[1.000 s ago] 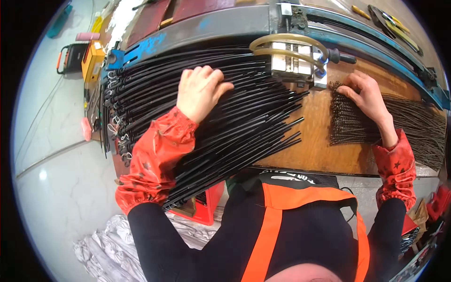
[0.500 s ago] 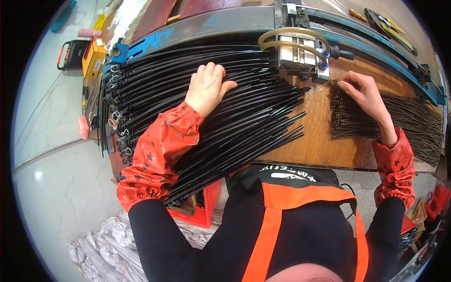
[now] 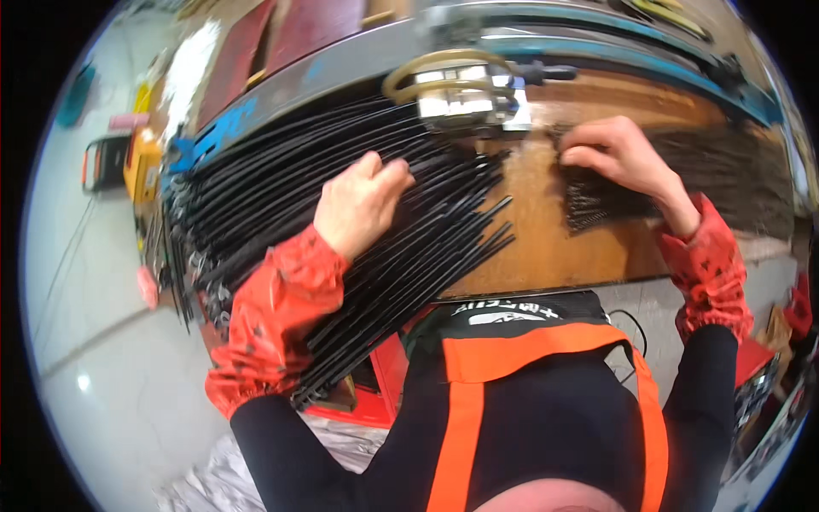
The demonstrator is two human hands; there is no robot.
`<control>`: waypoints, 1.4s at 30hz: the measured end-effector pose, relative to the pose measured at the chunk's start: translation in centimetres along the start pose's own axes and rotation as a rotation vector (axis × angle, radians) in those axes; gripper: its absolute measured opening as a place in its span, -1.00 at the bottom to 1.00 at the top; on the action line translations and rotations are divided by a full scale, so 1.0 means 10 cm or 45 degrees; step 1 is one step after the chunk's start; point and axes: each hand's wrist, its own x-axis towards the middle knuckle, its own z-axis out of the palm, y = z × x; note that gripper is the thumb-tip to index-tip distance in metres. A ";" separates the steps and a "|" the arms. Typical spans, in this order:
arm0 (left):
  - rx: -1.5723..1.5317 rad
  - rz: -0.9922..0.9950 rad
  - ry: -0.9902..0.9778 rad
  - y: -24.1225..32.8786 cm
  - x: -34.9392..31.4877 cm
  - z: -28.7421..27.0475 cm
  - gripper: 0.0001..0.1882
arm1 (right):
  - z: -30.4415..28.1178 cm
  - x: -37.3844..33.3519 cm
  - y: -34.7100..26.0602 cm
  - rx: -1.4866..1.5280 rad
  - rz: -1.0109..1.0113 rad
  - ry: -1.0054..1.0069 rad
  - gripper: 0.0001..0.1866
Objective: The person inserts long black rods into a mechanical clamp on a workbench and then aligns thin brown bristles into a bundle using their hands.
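A broad row of black flexible tubes point(image 3: 281, 171) lies across the left of the wooden bench, their free ends pointing right. Over the middle of this row is my left hand point(image 3: 360, 205), closed, with its fingertips hidden beneath it. Whatever it grips cannot be seen. To the right, a flat bundle of dark, thin twisted strands point(image 3: 725, 183) lies on the wood. My right hand point(image 3: 623, 158) is at the bundle's left end, thumb and forefinger pinched at a strand tip, blurred by motion. Between the hands, farther back, sits a metal clamp block point(image 3: 461, 107) with a looped yellowish hose point(image 3: 414, 72).
A blue-and-grey rail point(image 3: 589, 51) runs along the bench's back. Bare wood point(image 3: 533, 247) shows between tubes and strands. At the left stand a yellow box point(image 3: 142, 166) and a black case point(image 3: 104, 162). A red crate point(image 3: 388, 375) is below the bench edge.
The whole view has shifted, so bench and clamp block appear farther left. My left hand has curled from a flatter pose with the thumb out. My right hand stays by the strand ends.
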 end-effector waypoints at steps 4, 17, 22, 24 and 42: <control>-0.085 0.080 0.009 0.56 0.29 0.10 -0.85 | 0.09 -0.10 0.06 -0.105 -0.237 0.091 -0.76; -0.041 0.219 -0.197 1.18 0.76 0.15 -0.90 | 0.13 -0.54 -0.02 -0.407 -0.499 0.522 -0.43; -0.021 0.487 -0.189 1.44 1.11 -0.25 -0.64 | -0.37 -0.64 0.23 -0.547 -0.649 0.814 -0.44; 0.098 0.568 0.017 1.51 1.39 -0.56 -0.60 | -0.76 -0.98 0.74 -0.583 -0.181 1.064 -0.45; 0.134 0.767 -0.097 1.67 2.49 -0.06 -0.50 | -1.50 -1.36 1.07 -0.799 0.017 1.372 -0.63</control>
